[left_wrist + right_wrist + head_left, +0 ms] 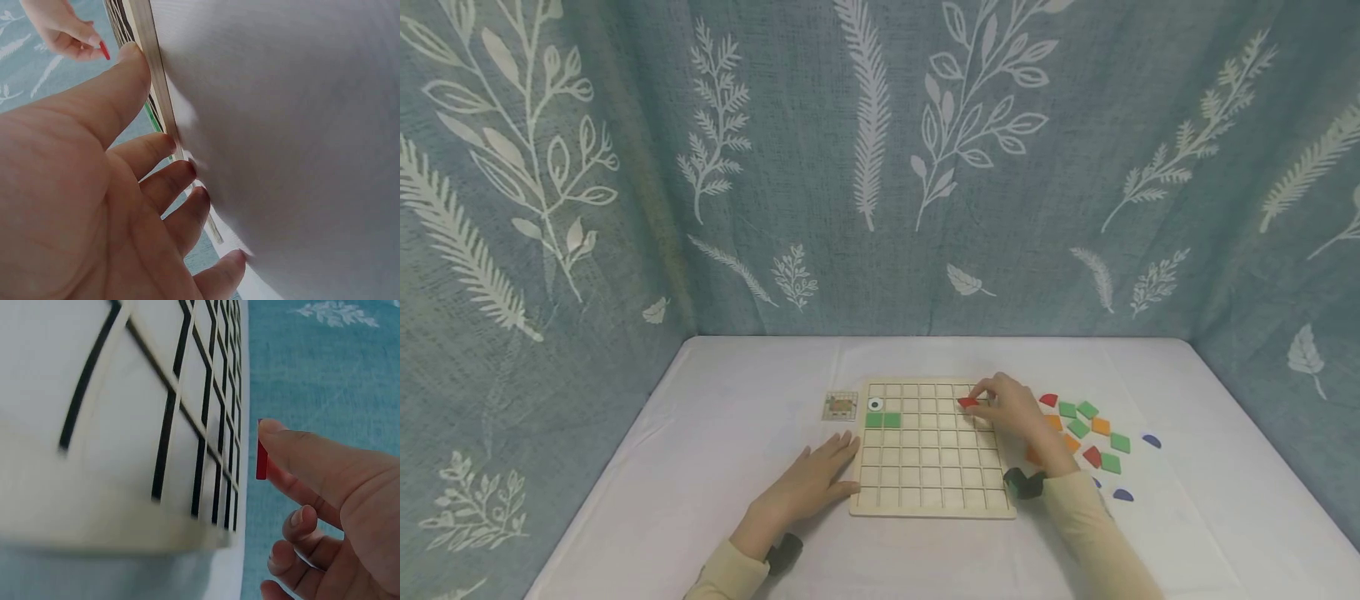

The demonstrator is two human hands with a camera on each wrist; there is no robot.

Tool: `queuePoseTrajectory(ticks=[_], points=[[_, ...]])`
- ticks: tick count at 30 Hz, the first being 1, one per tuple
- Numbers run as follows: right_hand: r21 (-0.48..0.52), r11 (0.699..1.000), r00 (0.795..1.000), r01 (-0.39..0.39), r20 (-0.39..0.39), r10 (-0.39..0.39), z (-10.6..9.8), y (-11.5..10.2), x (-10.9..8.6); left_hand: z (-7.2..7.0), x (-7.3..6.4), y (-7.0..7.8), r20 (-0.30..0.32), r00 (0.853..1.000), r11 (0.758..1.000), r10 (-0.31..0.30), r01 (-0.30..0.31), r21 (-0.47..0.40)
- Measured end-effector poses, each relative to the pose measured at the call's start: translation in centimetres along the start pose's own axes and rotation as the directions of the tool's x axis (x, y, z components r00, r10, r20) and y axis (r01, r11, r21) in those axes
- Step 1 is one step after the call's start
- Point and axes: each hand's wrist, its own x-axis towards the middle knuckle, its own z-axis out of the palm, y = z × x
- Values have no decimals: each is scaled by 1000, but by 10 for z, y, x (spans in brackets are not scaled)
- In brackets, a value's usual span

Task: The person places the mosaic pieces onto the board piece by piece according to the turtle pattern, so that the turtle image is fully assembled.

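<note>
My right hand [1009, 407] pinches a red quarter-circle tile [967, 402] between thumb and fingertips, over the upper right of a wooden grid board [932, 511]. In the right wrist view the red tile [262, 457] shows edge-on, held apart from the grid. My left hand [815, 482] lies with fingers spread at the board's left edge; the left wrist view has its thumb [132, 75] against the wooden rim. Two green square tiles [883, 420] fill neighbouring cells at the board's left. Above them sits a white round tile with a dark centre [875, 405].
A small picture card [840, 406] lies left of the board's upper corner. Right of the board are scattered loose tiles: green squares [1120, 442], orange squares [1101, 426], red quarter-circles [1092, 457] and blue half-circles [1123, 495]. A patterned curtain [925, 275] stands behind the white table [760, 392].
</note>
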Motion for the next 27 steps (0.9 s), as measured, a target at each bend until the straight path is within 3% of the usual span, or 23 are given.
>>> queuePoseTrajectory(ticks=[12, 21, 27], points=[[-33, 996, 996, 88, -11, -88, 16, -18, 9, 0, 1, 0, 7, 1000, 1000, -1, 1, 0], [-58, 991, 991, 118, -49, -121, 27, -36, 17, 0, 0, 1, 4, 1000, 1000, -2, 2, 1], [-25, 994, 994, 103, -30, -103, 35, -43, 20, 1, 1, -2, 2, 1000, 1000, 8, -8, 0]])
